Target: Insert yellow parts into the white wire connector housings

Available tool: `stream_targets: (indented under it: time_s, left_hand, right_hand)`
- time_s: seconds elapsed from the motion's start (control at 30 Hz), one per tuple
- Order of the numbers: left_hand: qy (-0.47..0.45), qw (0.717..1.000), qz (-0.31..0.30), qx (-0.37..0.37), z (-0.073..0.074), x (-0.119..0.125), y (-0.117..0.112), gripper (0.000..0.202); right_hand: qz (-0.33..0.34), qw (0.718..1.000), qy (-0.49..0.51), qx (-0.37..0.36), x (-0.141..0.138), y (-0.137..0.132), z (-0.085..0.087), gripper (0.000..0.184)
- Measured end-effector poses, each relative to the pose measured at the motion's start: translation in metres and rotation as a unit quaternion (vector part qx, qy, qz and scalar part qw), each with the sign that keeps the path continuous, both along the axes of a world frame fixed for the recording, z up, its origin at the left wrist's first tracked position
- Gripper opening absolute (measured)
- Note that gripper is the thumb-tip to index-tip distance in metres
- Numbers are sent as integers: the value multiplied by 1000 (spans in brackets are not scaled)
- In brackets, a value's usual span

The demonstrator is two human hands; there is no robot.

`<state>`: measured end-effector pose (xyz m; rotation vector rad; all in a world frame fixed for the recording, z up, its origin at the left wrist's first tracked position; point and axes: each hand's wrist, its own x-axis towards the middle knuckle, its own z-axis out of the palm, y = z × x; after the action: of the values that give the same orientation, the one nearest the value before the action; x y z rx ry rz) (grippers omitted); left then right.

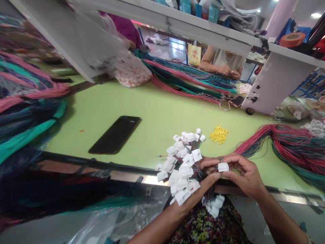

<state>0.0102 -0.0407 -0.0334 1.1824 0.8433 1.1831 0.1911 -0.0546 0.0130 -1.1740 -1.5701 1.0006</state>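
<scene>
My left hand (207, 181) is wrapped round a bunch of thin wires tipped with white plastic connectors (179, 169), which fan out over its back and wrist. More connectors (214, 206) dangle below the hand in front of my lap. My right hand (245, 173) pinches a single white connector (223, 167) between thumb and fingers, close to the left fingertips. Red and dark wires (251, 144) run from near the hands to a thick bundle at the right. Just beyond the hands lies a small heap of tiny yellow pieces (219, 134).
A black phone (115, 134) lies on the green tabletop (83, 108). Wire bundles (30, 84) hang over the left side. Under the shelf (162, 17) sit a bag of small parts (133, 73) and more wires (188, 79). Another person (220, 62) works across the table.
</scene>
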Motion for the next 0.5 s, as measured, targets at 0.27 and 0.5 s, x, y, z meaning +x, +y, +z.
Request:
stream_targets:
  time_s: [0.27,0.5]
  left_hand:
    - [-53,993,-70,-76,2,-3,-2,33]
    - [-32,999,-25,-35,14,-6,5,25]
  right_hand:
    - [2,989,-98,107,-4,-3,12,25]
    - [38,983,-131,124,2,-6,15,19]
